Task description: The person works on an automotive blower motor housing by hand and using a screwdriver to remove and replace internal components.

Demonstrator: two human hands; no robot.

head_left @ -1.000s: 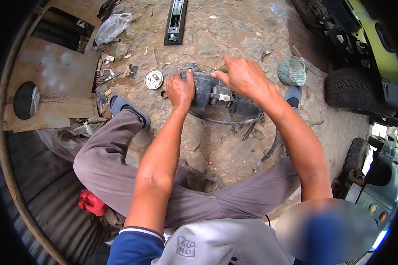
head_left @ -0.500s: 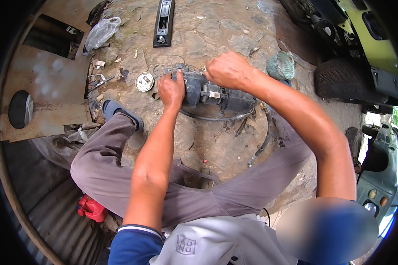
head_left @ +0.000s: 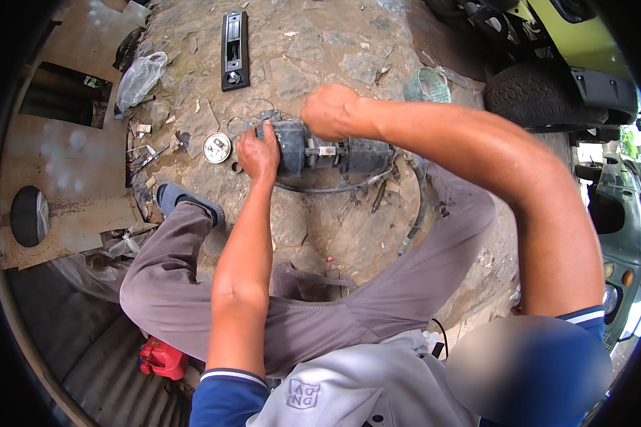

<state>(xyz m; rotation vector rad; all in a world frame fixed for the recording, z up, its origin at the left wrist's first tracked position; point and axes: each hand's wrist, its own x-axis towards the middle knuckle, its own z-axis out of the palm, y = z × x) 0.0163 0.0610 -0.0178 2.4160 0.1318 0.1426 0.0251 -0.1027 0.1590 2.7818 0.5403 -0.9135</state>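
A black, dusty, barrel-shaped machine unit [head_left: 292, 155], rather like a motor, lies on its side on the stony ground in front of me. My left hand [head_left: 258, 149] grips its left end, fingers and thumb spread over the casing. Over the unit's far edge, my right hand [head_left: 331, 112] is closed in a fist with the palm side turned away; whatever its fingers hold is hidden. A thin wire sticks up behind the unit. Along its near side runs a black hose [head_left: 327, 191]. Just left of my left hand are a round open tin [head_left: 216, 147] and a small ring [head_left: 236, 167].
A long black panel [head_left: 235, 53] lies beyond the unit. Right of it stand a green basket [head_left: 429, 85] and a vehicle tyre [head_left: 527, 97]. Leftward are a clear plastic bag [head_left: 141, 80], scattered scraps and a cut metal sheet [head_left: 85, 181]. A red container [head_left: 162, 358] sits beside my leg.
My right fist has swung a little to the left along the unit, its elbow farther out to the right. My left hand keeps its grip. The whole view has shifted slightly.
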